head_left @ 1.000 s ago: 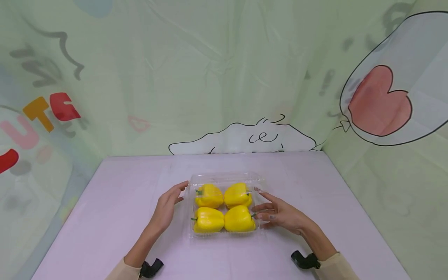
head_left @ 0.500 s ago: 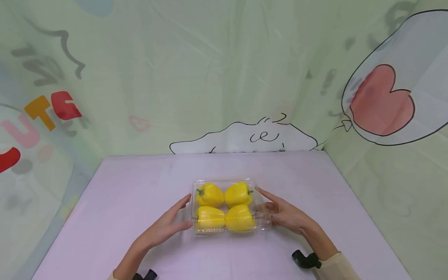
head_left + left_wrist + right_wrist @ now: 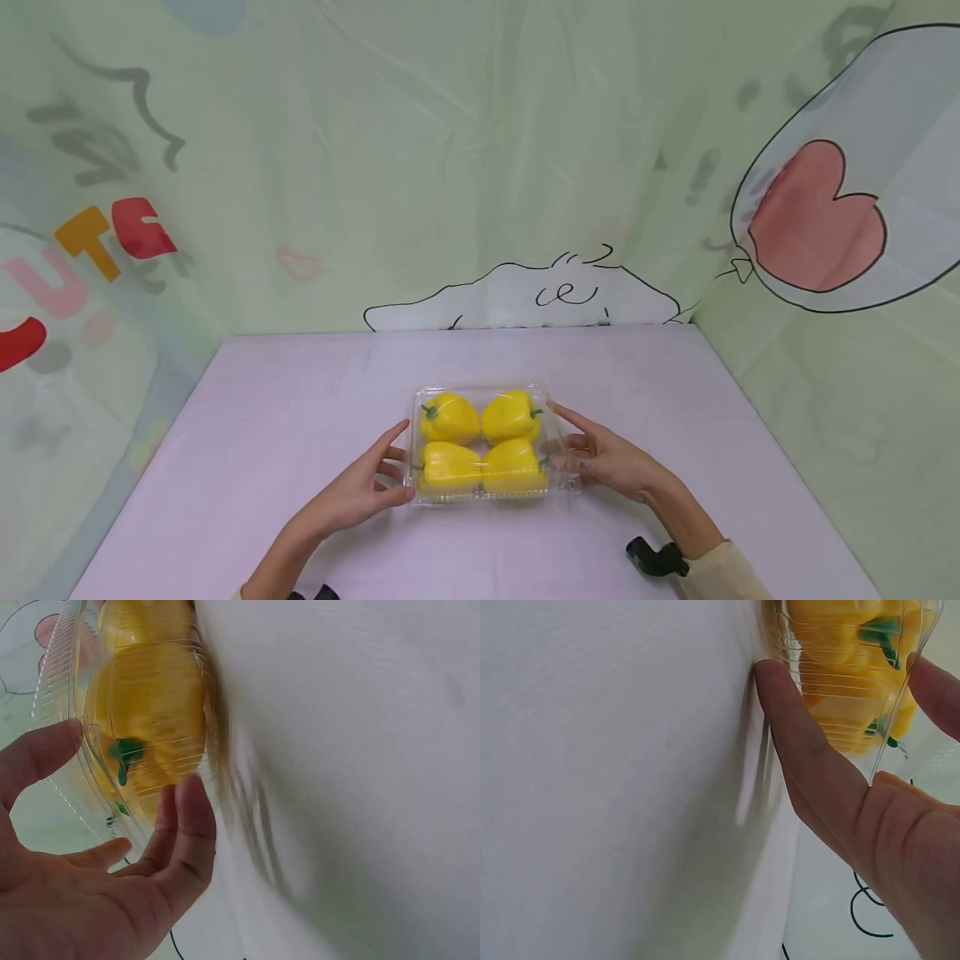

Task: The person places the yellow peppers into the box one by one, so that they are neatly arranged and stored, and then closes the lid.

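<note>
A clear plastic clamshell container (image 3: 487,387) sits mid-table, with several yellow bell peppers (image 3: 450,417) showing through it. On its left side is my left hand (image 3: 360,492), thumb at the near left corner. The left wrist view shows that thumb (image 3: 52,750) on the container's rim and the curved fingers (image 3: 191,840) at its lower side. My right hand (image 3: 611,458) holds the opposite side. In the right wrist view its thumb (image 3: 934,694) meets the rim, while the fingers (image 3: 799,731) lie low along the ribbed wall, close to the table. Green stems face both hands.
A pale lilac cloth covers the table (image 3: 315,375). Behind and beside it hangs a light green printed curtain (image 3: 420,167). Black wrist-camera mounts (image 3: 656,557) sit at both forearms.
My left hand has shifted down the container's left side, bringing its thumb to the near corner. The container's far edge appears slightly nearer. My right hand has closed in on the right side.
</note>
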The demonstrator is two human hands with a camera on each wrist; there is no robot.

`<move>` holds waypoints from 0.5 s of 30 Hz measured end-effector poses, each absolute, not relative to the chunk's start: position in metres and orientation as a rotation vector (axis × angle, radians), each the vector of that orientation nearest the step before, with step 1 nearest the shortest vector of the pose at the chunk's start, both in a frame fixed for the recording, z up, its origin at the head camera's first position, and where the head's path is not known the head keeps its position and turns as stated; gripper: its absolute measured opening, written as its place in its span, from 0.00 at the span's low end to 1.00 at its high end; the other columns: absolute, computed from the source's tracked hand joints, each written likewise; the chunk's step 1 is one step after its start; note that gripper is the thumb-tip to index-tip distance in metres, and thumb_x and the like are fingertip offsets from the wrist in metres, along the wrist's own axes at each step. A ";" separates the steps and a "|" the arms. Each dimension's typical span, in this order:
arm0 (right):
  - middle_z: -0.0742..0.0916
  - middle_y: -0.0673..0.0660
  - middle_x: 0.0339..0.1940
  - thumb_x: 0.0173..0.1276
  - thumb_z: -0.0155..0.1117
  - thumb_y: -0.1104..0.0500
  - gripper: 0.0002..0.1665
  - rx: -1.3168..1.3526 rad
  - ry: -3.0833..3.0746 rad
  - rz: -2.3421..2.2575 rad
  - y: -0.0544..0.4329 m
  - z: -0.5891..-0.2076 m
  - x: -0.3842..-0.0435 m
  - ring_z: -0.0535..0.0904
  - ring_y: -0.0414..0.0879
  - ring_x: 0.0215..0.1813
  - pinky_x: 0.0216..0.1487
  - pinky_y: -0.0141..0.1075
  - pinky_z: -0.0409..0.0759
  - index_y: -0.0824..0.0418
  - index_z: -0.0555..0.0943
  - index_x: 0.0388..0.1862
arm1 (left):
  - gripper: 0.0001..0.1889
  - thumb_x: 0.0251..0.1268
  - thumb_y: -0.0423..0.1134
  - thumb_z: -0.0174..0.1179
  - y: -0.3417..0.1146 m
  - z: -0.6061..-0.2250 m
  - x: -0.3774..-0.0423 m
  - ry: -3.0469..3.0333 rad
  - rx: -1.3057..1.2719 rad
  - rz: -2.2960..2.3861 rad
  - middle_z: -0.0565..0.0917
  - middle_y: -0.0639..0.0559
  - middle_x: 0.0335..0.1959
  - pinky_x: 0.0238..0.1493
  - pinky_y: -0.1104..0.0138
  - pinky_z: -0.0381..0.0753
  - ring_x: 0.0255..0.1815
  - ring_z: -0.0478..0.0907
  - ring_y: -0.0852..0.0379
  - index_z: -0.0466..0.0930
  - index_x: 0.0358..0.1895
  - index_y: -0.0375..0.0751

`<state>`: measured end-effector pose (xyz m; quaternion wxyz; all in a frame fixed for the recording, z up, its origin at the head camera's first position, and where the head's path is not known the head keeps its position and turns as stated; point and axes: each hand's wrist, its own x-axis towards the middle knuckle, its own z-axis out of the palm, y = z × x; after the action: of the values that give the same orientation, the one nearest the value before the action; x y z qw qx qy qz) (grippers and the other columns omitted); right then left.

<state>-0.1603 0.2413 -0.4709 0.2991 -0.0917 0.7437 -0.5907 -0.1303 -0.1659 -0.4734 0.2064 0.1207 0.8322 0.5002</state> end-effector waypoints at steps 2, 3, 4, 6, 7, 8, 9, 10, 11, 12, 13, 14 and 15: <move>0.75 0.77 0.75 0.71 0.73 0.59 0.62 -0.239 1.982 -1.566 0.241 -0.471 -0.160 0.84 0.51 0.59 0.45 0.37 0.83 0.52 0.42 0.90 | 0.52 0.66 0.41 0.71 -0.166 -0.473 -0.131 2.270 0.300 1.428 0.77 0.39 0.64 0.49 0.64 0.85 0.54 0.81 0.52 0.46 0.88 0.50; 0.75 0.77 0.75 0.72 0.73 0.58 0.62 -0.235 1.987 -1.564 0.241 -0.471 -0.160 0.84 0.51 0.59 0.46 0.38 0.83 0.52 0.42 0.90 | 0.52 0.66 0.41 0.71 -0.166 -0.473 -0.131 2.250 0.279 1.441 0.77 0.40 0.62 0.46 0.64 0.86 0.51 0.81 0.53 0.47 0.87 0.47; 0.75 0.77 0.75 0.72 0.73 0.58 0.62 -0.233 1.990 -1.563 0.241 -0.471 -0.160 0.84 0.51 0.59 0.47 0.39 0.84 0.52 0.42 0.90 | 0.51 0.66 0.40 0.71 -0.165 -0.472 -0.131 2.229 0.261 1.454 0.78 0.41 0.59 0.43 0.64 0.86 0.48 0.81 0.54 0.49 0.86 0.44; 0.76 0.76 0.75 0.72 0.73 0.57 0.61 -0.226 1.992 -1.562 0.241 -0.472 -0.161 0.85 0.51 0.59 0.50 0.41 0.85 0.51 0.42 0.90 | 0.45 0.66 0.39 0.71 -0.166 -0.472 -0.131 2.190 0.231 1.471 0.79 0.43 0.52 0.38 0.64 0.87 0.42 0.81 0.54 0.55 0.82 0.36; 0.76 0.76 0.75 0.72 0.73 0.57 0.61 -0.221 1.992 -1.561 0.241 -0.472 -0.161 0.85 0.52 0.59 0.52 0.42 0.86 0.50 0.42 0.90 | 0.41 0.67 0.39 0.70 -0.166 -0.471 -0.131 2.170 0.220 1.474 0.79 0.44 0.48 0.36 0.64 0.87 0.39 0.81 0.54 0.60 0.79 0.33; 0.76 0.75 0.75 0.72 0.73 0.57 0.61 -0.216 1.993 -1.560 0.241 -0.473 -0.161 0.85 0.52 0.59 0.52 0.43 0.86 0.49 0.42 0.90 | 0.36 0.67 0.39 0.69 -0.166 -0.471 -0.130 2.155 0.214 1.470 0.80 0.46 0.45 0.35 0.64 0.86 0.37 0.81 0.54 0.65 0.74 0.31; 0.76 0.75 0.75 0.72 0.73 0.56 0.61 -0.218 1.996 -1.558 0.242 -0.473 -0.161 0.85 0.52 0.59 0.53 0.43 0.86 0.50 0.42 0.90 | 0.31 0.68 0.40 0.69 -0.166 -0.470 -0.130 2.145 0.211 1.460 0.81 0.47 0.42 0.33 0.64 0.85 0.35 0.80 0.54 0.71 0.68 0.29; 0.77 0.75 0.75 0.72 0.72 0.56 0.60 -0.217 2.001 -1.554 0.242 -0.473 -0.161 0.85 0.52 0.59 0.54 0.43 0.86 0.49 0.43 0.90 | 0.25 0.68 0.40 0.68 -0.166 -0.470 -0.130 2.137 0.210 1.446 0.82 0.48 0.39 0.32 0.65 0.84 0.34 0.80 0.55 0.75 0.62 0.30; 0.77 0.75 0.75 0.73 0.72 0.56 0.60 -0.220 2.006 -1.551 0.242 -0.473 -0.161 0.85 0.52 0.60 0.55 0.44 0.87 0.50 0.43 0.90 | 0.20 0.69 0.41 0.67 -0.167 -0.471 -0.130 2.133 0.212 1.430 0.83 0.50 0.36 0.31 0.65 0.83 0.32 0.80 0.55 0.78 0.56 0.31; 0.77 0.75 0.74 0.73 0.72 0.56 0.59 -0.228 2.013 -1.546 0.242 -0.473 -0.161 0.85 0.52 0.60 0.56 0.44 0.87 0.50 0.43 0.89 | 0.16 0.69 0.42 0.67 -0.167 -0.471 -0.130 2.129 0.210 1.415 0.83 0.51 0.33 0.31 0.66 0.83 0.32 0.79 0.56 0.81 0.50 0.32; 0.78 0.74 0.74 0.73 0.72 0.56 0.59 -0.234 2.021 -1.540 0.242 -0.474 -0.162 0.85 0.53 0.61 0.57 0.45 0.87 0.51 0.44 0.89 | 0.13 0.69 0.43 0.66 -0.168 -0.471 -0.130 2.126 0.210 1.400 0.83 0.52 0.31 0.31 0.66 0.82 0.31 0.79 0.56 0.82 0.45 0.34; 0.78 0.74 0.74 0.74 0.71 0.56 0.58 -0.245 2.030 -1.534 0.242 -0.474 -0.162 0.85 0.53 0.62 0.58 0.46 0.87 0.52 0.44 0.89 | 0.12 0.70 0.43 0.66 -0.169 -0.471 -0.131 2.123 0.211 1.388 0.84 0.53 0.28 0.30 0.67 0.81 0.30 0.78 0.57 0.83 0.41 0.35; 0.79 0.74 0.73 0.74 0.71 0.56 0.58 -0.256 2.038 -1.529 0.242 -0.474 -0.162 0.85 0.54 0.62 0.60 0.47 0.87 0.53 0.44 0.89 | 0.12 0.70 0.44 0.66 -0.169 -0.471 -0.131 2.121 0.212 1.377 0.84 0.54 0.27 0.30 0.67 0.80 0.29 0.77 0.58 0.83 0.37 0.36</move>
<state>-0.1619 0.2422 -0.4737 0.2867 -0.0959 0.7625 -0.5720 -0.1309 -0.1692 -0.4714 0.2975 0.0798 0.7979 0.5182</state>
